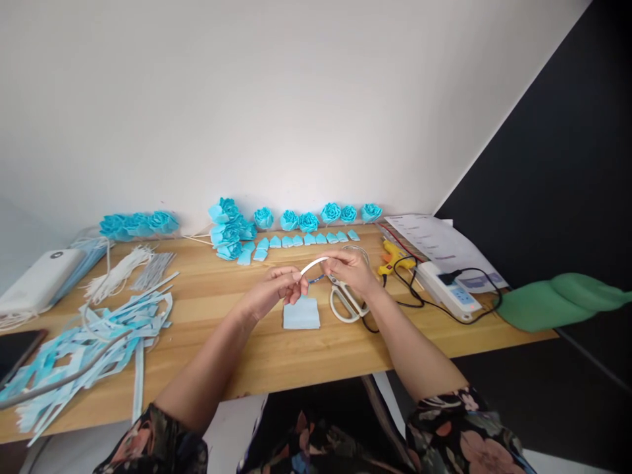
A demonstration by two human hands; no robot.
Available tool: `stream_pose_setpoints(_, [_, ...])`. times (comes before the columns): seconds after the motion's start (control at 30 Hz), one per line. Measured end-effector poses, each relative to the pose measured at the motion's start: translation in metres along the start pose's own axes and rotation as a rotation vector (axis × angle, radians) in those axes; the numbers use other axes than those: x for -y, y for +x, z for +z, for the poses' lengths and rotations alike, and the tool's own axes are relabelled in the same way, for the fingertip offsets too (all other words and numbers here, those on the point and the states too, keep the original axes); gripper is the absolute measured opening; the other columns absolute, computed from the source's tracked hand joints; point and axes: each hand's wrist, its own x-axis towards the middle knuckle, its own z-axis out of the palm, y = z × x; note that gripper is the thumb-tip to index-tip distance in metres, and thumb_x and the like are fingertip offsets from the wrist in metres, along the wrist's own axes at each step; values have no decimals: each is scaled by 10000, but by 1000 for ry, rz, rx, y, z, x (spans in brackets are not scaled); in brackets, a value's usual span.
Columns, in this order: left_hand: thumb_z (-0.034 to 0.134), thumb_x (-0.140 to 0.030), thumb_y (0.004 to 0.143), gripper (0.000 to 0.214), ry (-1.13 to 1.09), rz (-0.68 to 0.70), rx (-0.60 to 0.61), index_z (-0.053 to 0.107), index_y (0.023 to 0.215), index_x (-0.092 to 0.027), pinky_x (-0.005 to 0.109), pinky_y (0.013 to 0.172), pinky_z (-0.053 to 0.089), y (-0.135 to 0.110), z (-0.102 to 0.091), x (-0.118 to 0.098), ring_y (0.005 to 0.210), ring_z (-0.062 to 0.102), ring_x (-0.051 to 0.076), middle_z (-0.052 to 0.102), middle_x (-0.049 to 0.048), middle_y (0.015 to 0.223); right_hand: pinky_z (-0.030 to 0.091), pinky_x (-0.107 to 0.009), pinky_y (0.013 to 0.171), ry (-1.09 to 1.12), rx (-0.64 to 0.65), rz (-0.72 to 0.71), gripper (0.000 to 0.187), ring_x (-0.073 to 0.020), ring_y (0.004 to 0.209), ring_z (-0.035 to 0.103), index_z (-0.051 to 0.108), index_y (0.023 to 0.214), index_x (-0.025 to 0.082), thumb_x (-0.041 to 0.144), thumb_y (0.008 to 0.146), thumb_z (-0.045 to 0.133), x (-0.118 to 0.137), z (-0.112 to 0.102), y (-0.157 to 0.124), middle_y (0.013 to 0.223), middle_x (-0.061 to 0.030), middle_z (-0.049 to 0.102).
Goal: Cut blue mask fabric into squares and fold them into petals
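Note:
Over the middle of the table, a narrow white strip [314, 263], bent in an arch, runs between my two hands. My left hand [276, 288] pinches its lower left end between thumb and fingers. The other end is closed in the fingertips of my right hand [351, 270]. Below the strip lies a pale blue square of folded material [301, 314]. White-handled scissors [348, 304] rest under my right hand, which hides part of them. A thin dark blue thing [316, 280] shows between the hands; its kind is unclear.
Blue flowers [309, 222] line the wall behind a row of cut blue pieces [310, 239]. At left lie blue strips [99, 352], white cords [120, 271] and a white box-shaped device [37, 280]. At right are a yellow glue gun [396, 257], power strip [451, 293] and green object [553, 303].

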Motion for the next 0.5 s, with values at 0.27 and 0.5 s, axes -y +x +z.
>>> stream_pose_setpoints(0.27, [650, -383, 779, 266, -19, 19, -75, 658, 761, -118, 238, 516, 371, 3, 0, -2, 551, 531, 109, 623, 50, 692, 459, -280, 642, -18, -11, 39, 323, -146, 636, 560, 733, 990, 231, 489, 810, 660, -2, 2, -5, 676, 0, 621])
stream_pose_setpoints(0.5, [643, -365, 776, 252, -156, 98, -78, 627, 719, -120, 264, 533, 360, 4, 0, 3, 534, 512, 118, 582, 36, 629, 495, -330, 760, 312, -104, 91, 386, -149, 625, 528, 626, 663, 218, 590, 743, 689, -9, 12, 1, 597, 18, 520])
